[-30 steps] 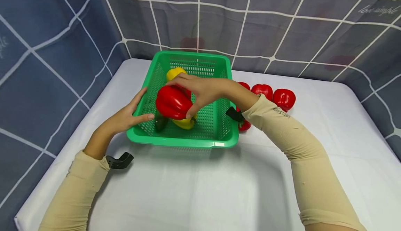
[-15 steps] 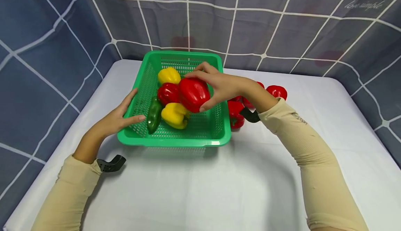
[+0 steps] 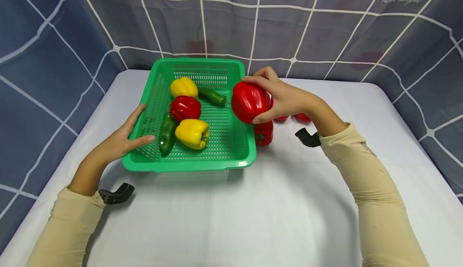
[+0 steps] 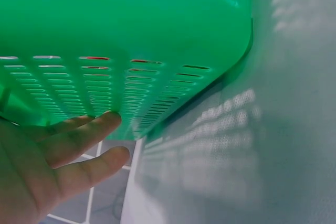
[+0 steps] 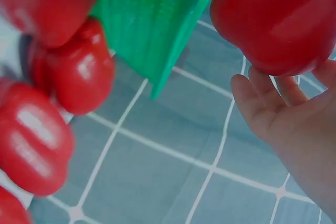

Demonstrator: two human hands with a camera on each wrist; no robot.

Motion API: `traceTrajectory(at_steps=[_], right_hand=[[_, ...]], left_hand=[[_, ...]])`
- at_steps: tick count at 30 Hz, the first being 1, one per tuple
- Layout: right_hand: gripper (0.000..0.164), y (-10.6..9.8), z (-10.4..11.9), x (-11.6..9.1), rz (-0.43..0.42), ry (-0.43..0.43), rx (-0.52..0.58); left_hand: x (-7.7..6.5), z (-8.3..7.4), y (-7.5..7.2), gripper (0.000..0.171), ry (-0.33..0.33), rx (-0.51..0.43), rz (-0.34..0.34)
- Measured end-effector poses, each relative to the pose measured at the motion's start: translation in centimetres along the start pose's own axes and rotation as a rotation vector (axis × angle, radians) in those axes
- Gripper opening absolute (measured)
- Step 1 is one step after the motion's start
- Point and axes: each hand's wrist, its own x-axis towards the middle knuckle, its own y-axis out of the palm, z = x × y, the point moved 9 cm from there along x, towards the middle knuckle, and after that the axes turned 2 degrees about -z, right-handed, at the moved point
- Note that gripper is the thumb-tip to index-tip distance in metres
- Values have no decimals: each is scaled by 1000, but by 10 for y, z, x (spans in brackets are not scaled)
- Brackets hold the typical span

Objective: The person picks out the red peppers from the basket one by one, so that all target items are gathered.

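Observation:
My right hand (image 3: 289,98) grips a red bell pepper (image 3: 247,101) over the right rim of a green plastic basket (image 3: 191,166); thumb and fingertips curl round its sides. In the right wrist view, this pepper (image 5: 278,19) hangs above the fingers. My left hand (image 3: 113,144) straddles the basket's left rim, thumb reaching over the inside. Its straight fingers lie along the slotted outer wall (image 4: 121,19) in the left wrist view. Inside the basket lie a red bell pepper (image 3: 185,108), yellow bell peppers (image 3: 192,134) and two long green peppers (image 3: 167,134).
Several red bell peppers (image 3: 264,133) sit on the white tablecloth (image 3: 224,214) just right of the basket, partly hidden by the right hand and the held pepper. A dark gridded curtain (image 3: 275,21) closes off the back and sides.
The right hand has carried the red bell pepper rightward from over the basket's middle to its right rim, uncovering the contents. The left hand stays at the rim while the head view shifts.

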Motion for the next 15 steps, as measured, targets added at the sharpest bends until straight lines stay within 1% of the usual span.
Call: traceTrajectory(at_steps=[8, 15], right_hand=[[85, -7, -32, -28, -82, 56, 63], [85, -13, -52, -48, -137, 99, 57]], left_hand=[[-1, -3, 2, 87, 36, -26, 3], [0, -4, 2, 88, 46, -35, -1]])
